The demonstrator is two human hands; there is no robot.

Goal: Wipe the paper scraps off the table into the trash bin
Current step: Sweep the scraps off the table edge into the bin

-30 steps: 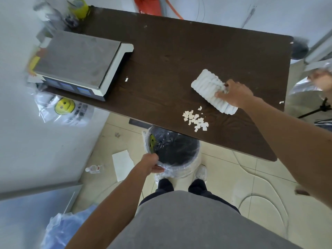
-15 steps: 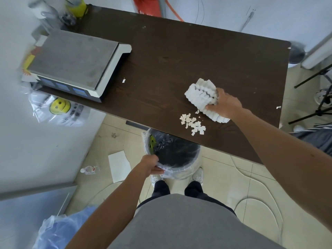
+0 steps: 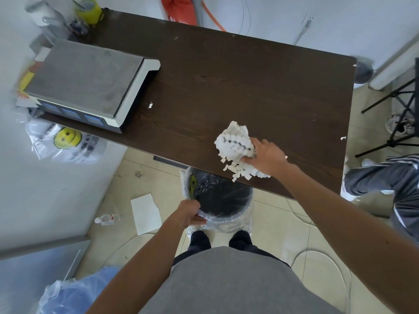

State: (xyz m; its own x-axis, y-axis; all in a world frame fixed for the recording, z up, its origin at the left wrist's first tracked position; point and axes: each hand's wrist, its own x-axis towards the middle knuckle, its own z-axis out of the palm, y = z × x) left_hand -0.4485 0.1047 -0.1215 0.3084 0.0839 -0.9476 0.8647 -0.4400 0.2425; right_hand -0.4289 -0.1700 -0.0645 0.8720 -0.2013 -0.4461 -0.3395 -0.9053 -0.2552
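Note:
My right hand (image 3: pixel 266 156) grips a bunched white ribbed cloth (image 3: pixel 234 141) on the dark wooden table (image 3: pixel 226 75), near its front edge. A cluster of white paper scraps (image 3: pixel 238 171) lies against the cloth's near side, right at the table edge. Below that edge stands the trash bin (image 3: pixel 226 198), lined with a clear bag. My left hand (image 3: pixel 190 213) grips the bin's rim and bag on the near left. A single scrap (image 3: pixel 150 105) lies by the scale, another scrap (image 3: pixel 343 138) sits at the right edge.
A weighing scale (image 3: pixel 90 85) fills the table's left end. A yellow tape roll (image 3: pixel 88 7) sits at the far left corner. On the floor lie a white sheet (image 3: pixel 145 211), a small bottle (image 3: pixel 106 219) and plastic bags. Another person's leg (image 3: pixel 385 177) and a tripod (image 3: pixel 396 123) stand at right.
My right hand has dragged the cloth toward the table's front edge, bunching it and pushing the scraps to the edge above the bin. My left hand stays on the bin rim.

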